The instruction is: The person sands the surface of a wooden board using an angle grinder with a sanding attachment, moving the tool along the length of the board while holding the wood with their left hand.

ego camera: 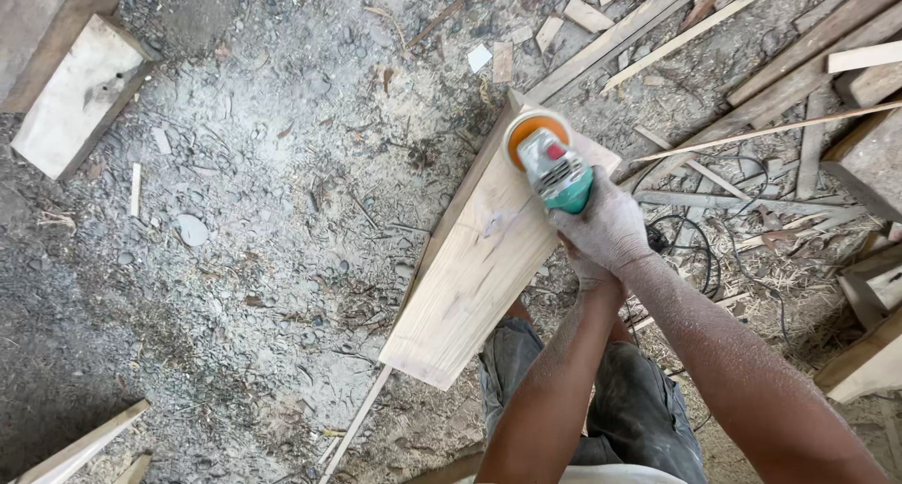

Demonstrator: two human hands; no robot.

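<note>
Sawdust-strewn ground [235, 258], pale wooden plank [479, 258] slanting across it, scrap offcuts [752, 89] beyond, green angle grinder [554, 169] with orange disc on plank's far end, right hand [611, 226] clenched round grinder body, left hand [587, 273] tucked beneath right, grip hidden, cannot tell.

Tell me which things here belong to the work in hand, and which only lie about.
In use:
- grinder
- plank
- right hand
- left hand

Lying about:
- wood block
- thin strips
- black cable
- small offcuts

The grinder [550, 164] sits on the plank's [479, 258] far end, loose boards [799, 70] lying right.
</note>
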